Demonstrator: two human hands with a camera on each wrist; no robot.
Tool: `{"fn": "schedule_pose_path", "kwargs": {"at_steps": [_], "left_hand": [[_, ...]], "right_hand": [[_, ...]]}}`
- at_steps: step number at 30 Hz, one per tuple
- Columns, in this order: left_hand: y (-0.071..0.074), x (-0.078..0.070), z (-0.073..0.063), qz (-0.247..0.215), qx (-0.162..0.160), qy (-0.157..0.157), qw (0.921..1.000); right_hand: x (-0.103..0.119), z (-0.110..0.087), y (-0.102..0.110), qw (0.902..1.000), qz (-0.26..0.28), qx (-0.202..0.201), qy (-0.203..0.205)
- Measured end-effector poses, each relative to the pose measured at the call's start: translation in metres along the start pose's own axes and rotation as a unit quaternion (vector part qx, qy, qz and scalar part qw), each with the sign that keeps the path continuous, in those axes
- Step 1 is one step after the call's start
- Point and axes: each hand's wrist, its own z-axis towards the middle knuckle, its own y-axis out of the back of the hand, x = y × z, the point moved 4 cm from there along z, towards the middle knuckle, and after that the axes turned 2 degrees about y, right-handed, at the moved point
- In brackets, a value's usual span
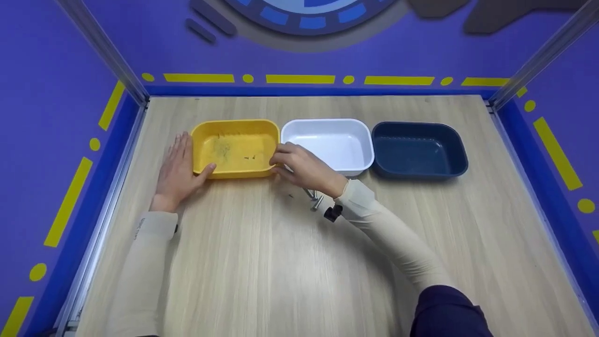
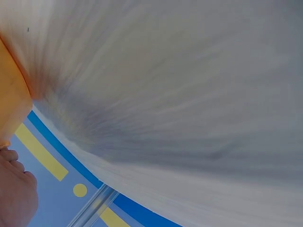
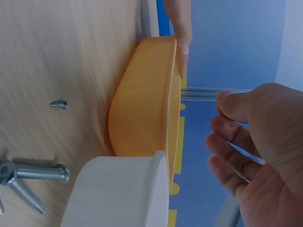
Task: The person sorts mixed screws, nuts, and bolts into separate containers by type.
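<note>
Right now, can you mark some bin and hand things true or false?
The white bin sits between the yellow bin and the dark bin. True.
The left hand touches the dark bin. False: it touches the yellow bin.
The metal bolts lie inside the white bin. False: they're on the table.
A small pointed screw lies on the table. True.
The yellow bin is upside down. False: its open side faces up.

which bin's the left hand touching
The yellow bin, leftmost in the head view; the left hand touches neither the white bin nor the dark bin.
</note>
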Motion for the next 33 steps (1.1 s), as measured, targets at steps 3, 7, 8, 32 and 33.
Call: {"fn": "schedule_pose_path", "kwargs": {"at_steps": [3, 7, 8, 32, 33], "left_hand": [[0.0, -0.001, 0.001, 0.0, 0.0, -0.005, 1.0], [0.0, -0.001, 0.003, 0.0, -0.001, -0.009, 1.0], [0.0, -0.002, 0.003, -0.001, -0.001, -0.009, 1.0], [0.002, -0.001, 0.0, -0.003, -0.001, -0.01, 0.9999], [0.002, 0.0, 0.0, -0.003, 0.0, -0.01, 0.9999]], "right_hand": [[-0.002, -0.005, -0.003, 1.0, 0.006, -0.002, -0.002], [-0.005, -0.014, -0.008, 0.9998, 0.016, -0.002, -0.009], [-0.006, -0.015, -0.01, 0.9998, 0.019, -0.002, -0.011], [-0.006, -0.049, -0.036, 0.9989, 0.039, 0.026, 0.004], [-0.006, -0.049, -0.037, 0.9989, 0.038, 0.026, 0.006]]}}
